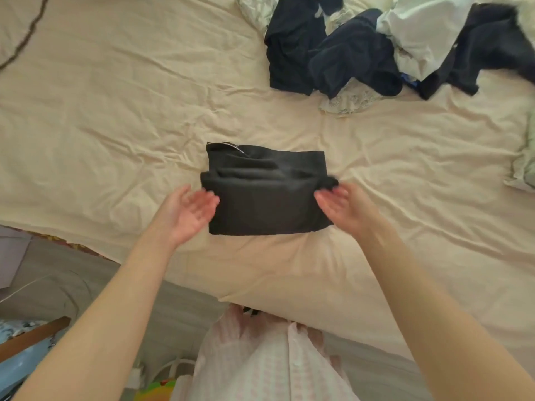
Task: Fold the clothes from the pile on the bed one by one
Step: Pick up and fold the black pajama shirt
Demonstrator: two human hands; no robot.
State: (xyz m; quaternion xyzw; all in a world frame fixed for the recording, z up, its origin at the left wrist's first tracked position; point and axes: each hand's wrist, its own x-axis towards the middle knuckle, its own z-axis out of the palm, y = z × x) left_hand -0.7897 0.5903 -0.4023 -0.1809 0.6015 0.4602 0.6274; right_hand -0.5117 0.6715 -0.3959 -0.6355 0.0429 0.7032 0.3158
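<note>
Folded black garment [266,195] flat on bed [115,125] | left hand [188,215], right hand [344,209] flank it; fingers apart, relaxed | pile [376,44] beyond

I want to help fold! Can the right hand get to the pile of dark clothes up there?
Probably yes. Only bare sheet lies between the right hand and the pile, though it would need a long stretch forward.

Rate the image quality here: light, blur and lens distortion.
Head view: soft, even light with no glare; faint shadows in the bed sheet creases. Left hand and right hand slightly motion-blurred; the folded black garment is fairly sharp. Wide-angle stretch toward the edges.
</note>
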